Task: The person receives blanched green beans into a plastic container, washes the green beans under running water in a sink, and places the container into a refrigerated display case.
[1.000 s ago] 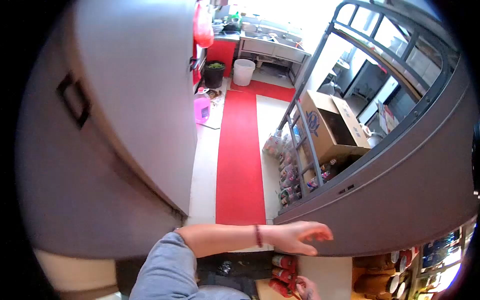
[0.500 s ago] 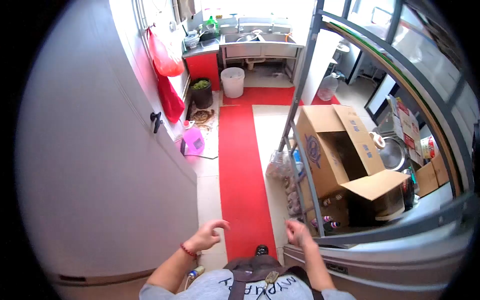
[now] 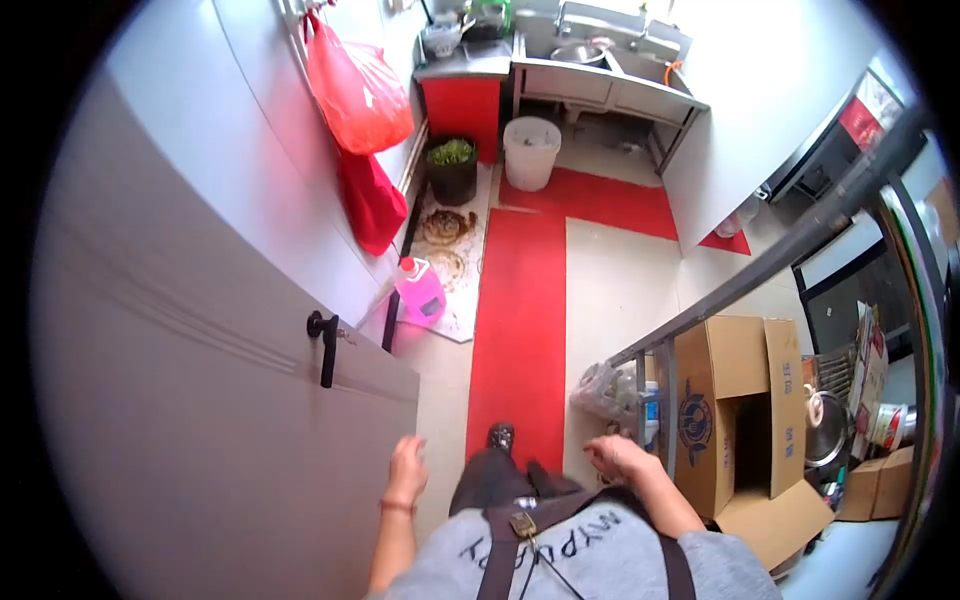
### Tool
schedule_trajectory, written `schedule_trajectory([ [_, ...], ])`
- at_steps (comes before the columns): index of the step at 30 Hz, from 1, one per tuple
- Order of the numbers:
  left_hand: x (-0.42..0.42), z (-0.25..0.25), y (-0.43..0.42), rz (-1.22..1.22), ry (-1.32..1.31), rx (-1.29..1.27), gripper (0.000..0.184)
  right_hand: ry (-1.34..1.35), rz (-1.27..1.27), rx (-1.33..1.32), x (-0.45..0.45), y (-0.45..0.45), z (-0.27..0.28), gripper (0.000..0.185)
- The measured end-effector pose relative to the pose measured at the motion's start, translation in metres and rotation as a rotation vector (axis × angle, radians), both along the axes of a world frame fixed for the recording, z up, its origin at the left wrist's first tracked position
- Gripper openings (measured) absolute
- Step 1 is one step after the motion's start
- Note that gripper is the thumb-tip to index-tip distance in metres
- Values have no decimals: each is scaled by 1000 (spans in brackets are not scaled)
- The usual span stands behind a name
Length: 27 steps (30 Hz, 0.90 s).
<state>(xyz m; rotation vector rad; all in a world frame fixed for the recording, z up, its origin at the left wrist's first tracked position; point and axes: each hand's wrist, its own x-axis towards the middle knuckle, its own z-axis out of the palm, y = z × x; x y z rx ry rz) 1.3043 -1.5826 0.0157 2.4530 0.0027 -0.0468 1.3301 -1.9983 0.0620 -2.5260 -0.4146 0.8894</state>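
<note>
My left hand (image 3: 407, 470), with a beaded bracelet on the wrist, hangs in the air beside the edge of the grey door (image 3: 290, 440). Its fingers are loosely bent, somewhat blurred, and no object shows in them. My right hand (image 3: 622, 457) is raised in front of my waist, fingers loosely apart and holding nothing. Close beyond it are a metal rack frame (image 3: 668, 400) and a clear plastic bag of items (image 3: 607, 390). An open cardboard box (image 3: 710, 430) stands to the right. A black door handle (image 3: 327, 345) is ahead of my left hand.
A red floor runner (image 3: 520, 310) leads to the sink counter (image 3: 565, 82). Along its left stand a pink liquid jug (image 3: 420, 290), a dark bucket of greens (image 3: 452, 180) and a white bucket (image 3: 530, 155). A red plastic bag (image 3: 358, 95) hangs on the wall.
I have moved forward along the runner, and the sink, buckets and jug appear nearer. One foot has stepped ahead. My left hand has turned more upright; both hands remain empty.
</note>
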Motion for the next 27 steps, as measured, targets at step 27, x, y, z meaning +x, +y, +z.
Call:
schedule_trajectory([
  [27,927,-4,-196,-41,85,-135,38,-400,-532,198,827,-204,25,34],
])
